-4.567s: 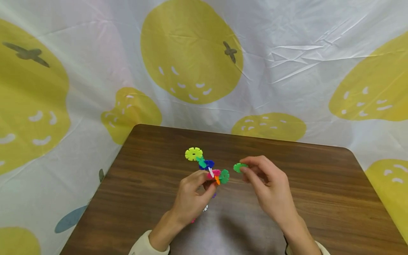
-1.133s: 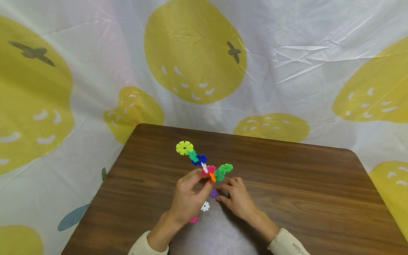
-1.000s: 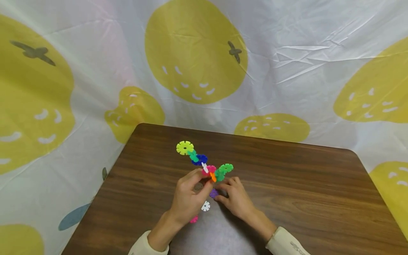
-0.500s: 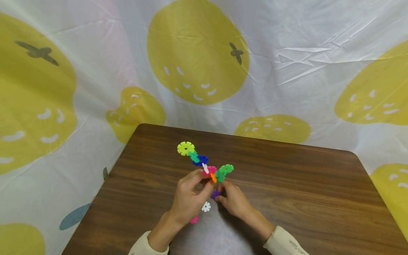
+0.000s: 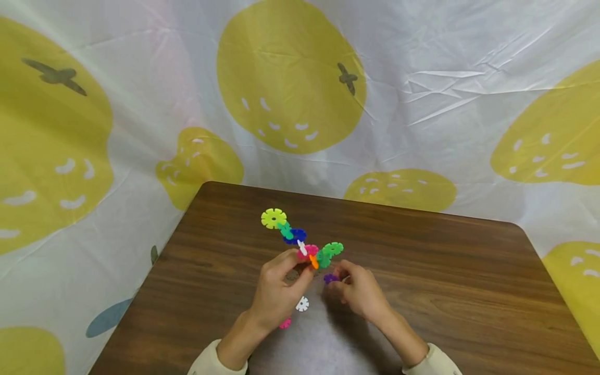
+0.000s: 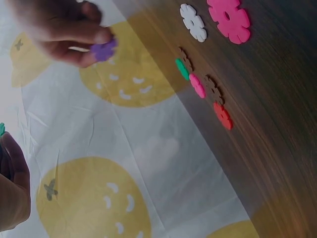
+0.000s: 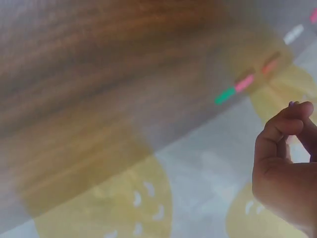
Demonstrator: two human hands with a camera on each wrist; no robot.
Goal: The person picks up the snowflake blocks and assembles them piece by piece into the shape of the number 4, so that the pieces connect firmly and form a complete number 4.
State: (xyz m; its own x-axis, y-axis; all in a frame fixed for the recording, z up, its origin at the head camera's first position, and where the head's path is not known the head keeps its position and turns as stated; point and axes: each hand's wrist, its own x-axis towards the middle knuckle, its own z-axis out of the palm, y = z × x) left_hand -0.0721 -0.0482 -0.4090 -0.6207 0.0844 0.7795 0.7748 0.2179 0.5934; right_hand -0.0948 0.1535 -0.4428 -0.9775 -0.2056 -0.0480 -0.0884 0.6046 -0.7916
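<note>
My left hand (image 5: pixel 278 284) pinches a chain of interlocking notched plastic discs (image 5: pixel 295 236) above the table. A yellow disc (image 5: pixel 274 219) tops its far end, followed by teal, blue, white, pink and orange ones, with two green discs (image 5: pixel 333 248) at the right end. Just right of and below the chain, my right hand (image 5: pixel 363 291) holds a purple notched disc (image 5: pixel 330 279) between thumb and fingers, apart from the chain. The left wrist view shows this purple disc (image 6: pixel 104 50) clearly; in the right wrist view the fingers mostly hide it.
Loose discs lie on the dark wooden table (image 5: pixel 445 260): a white one (image 5: pixel 302 303) and a pink one (image 5: pixel 285 323) near the left wrist. The left wrist view adds a green (image 6: pixel 182 69), a smaller-looking pink (image 6: pixel 196 86), a red (image 6: pixel 223 115) and two brown discs. Fruit-printed cloth hangs behind.
The light green disc, earlier held apart in my right hand, now sits on the chain's right end. My right hand has picked the purple disc off the table and moved it slightly right.
</note>
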